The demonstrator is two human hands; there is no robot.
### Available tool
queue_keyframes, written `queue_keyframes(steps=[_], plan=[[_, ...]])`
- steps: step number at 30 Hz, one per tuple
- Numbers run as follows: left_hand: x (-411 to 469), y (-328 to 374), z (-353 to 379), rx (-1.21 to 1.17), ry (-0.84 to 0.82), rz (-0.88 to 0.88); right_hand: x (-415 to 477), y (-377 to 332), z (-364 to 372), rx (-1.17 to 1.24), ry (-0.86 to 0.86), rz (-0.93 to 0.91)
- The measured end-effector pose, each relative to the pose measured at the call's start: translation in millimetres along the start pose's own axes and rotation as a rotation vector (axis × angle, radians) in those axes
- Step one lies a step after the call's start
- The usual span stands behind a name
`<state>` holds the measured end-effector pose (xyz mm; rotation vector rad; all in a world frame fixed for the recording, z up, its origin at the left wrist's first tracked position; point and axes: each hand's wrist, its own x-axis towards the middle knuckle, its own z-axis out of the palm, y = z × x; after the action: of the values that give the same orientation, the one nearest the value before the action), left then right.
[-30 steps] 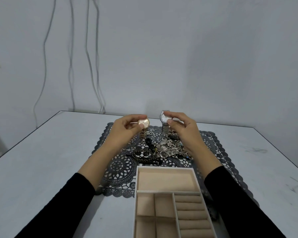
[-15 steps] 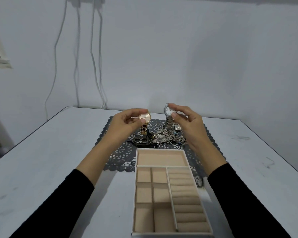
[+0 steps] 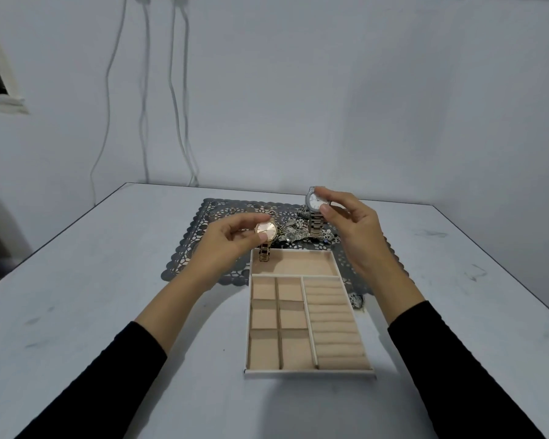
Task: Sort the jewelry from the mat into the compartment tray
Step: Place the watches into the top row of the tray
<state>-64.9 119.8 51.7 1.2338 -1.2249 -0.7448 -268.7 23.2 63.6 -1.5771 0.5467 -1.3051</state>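
The left hand (image 3: 232,239) pinches a gold watch (image 3: 266,231) by its round case. The watch's link band hangs over the far left corner of the tray (image 3: 309,372). The right hand (image 3: 352,229) is held higher and apart from the left. It pinches a silver watch (image 3: 314,201) the same way, and that band dangles above the pile (image 3: 293,231) of metal jewelry on the mat (image 3: 184,258).

The tray has white walls and a beige plush lining. It holds one wide compartment at the far end, six square cells on the left and ribbed rolls on the right. Its far end overlaps the mat's near edge.

The mat is dark, lace-cut and scalloped, and lies toward the far edge of the table (image 3: 108,312). Broad stretches of pale, scuffed table flank the tray on both sides. Cables (image 3: 171,90) hang down the wall beyond.
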Motion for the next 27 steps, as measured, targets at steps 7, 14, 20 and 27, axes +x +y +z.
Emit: queue_keyframes(steps=[7, 14, 20, 27], plan=[[-5.2, -8.7, 1.5, -0.022, -0.014, -0.062, -5.7, 0.5, -1.5, -0.016, -0.002, 0.000], [-3.7, -21.1, 0.5, 0.000, -0.051, -0.090, -8.7, 0.8, -5.5, -0.013, 0.004, 0.003], [-4.7, -26.3, 5.0, -0.065, -0.015, -0.106, -7.0, 1.2, -8.6, 0.020, 0.001, -0.005], [0.5, -35.4, 7.1, 0.061, -0.025, -0.029, -6.8, 3.6, -8.6, 0.029, -0.012, -0.008]])
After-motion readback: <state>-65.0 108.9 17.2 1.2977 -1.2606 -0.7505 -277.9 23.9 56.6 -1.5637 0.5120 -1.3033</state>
